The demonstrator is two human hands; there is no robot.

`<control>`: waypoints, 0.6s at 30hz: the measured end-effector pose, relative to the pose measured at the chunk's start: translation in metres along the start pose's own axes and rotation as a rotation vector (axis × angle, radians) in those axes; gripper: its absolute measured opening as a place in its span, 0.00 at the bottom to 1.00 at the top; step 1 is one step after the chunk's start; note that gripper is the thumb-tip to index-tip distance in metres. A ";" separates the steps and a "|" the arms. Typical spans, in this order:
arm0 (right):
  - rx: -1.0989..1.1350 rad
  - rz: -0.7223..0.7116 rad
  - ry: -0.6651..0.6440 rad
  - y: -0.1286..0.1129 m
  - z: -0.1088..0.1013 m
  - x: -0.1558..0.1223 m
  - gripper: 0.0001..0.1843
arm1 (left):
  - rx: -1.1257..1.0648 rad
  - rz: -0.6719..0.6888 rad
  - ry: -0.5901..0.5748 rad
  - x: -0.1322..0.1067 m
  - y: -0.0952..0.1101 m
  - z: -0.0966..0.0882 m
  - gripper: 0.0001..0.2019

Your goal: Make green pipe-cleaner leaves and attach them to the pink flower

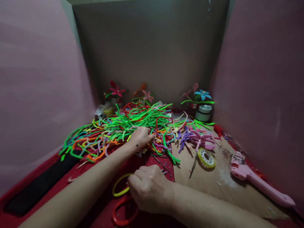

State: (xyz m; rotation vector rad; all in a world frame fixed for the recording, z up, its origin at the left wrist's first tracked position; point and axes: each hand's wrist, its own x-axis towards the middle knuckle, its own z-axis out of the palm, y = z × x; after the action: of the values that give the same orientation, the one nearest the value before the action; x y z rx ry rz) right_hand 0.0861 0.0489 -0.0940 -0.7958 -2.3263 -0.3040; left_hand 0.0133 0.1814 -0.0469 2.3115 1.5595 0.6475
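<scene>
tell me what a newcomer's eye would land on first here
The bright green heap of stems in the middle stands out most, with the left hand at its near edge. Behind it, at the back right, a blue flower shows against the dark wall. Nearest the camera, a yellow ring sits by the right hand.

Pink side walls, grey back wall, dim light

This looks like a small craft corner: bright fuzzy sticks heaped on the table, fuzzy flowers along its back edge.
</scene>
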 end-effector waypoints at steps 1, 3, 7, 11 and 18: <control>0.003 0.011 0.010 0.001 0.000 0.000 0.04 | 0.018 -0.015 -0.011 0.004 0.000 0.001 0.12; 0.009 0.035 0.029 0.003 0.000 0.000 0.05 | 0.040 -0.053 -0.034 0.008 -0.001 -0.001 0.12; 0.033 0.129 0.053 0.010 -0.004 0.003 0.07 | 0.044 -0.110 -0.086 0.005 -0.004 -0.019 0.11; 0.078 0.303 0.069 0.018 -0.010 0.008 0.09 | 0.066 -0.093 -0.115 -0.012 -0.004 -0.039 0.10; 0.402 0.596 0.179 0.052 0.000 0.016 0.21 | 0.280 -0.022 -0.106 -0.038 -0.013 -0.050 0.11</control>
State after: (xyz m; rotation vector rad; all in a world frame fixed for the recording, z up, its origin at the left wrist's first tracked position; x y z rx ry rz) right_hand 0.1088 0.0967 -0.0832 -1.1431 -1.7931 0.3293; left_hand -0.0348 0.1499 -0.0177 2.4750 1.7166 0.3105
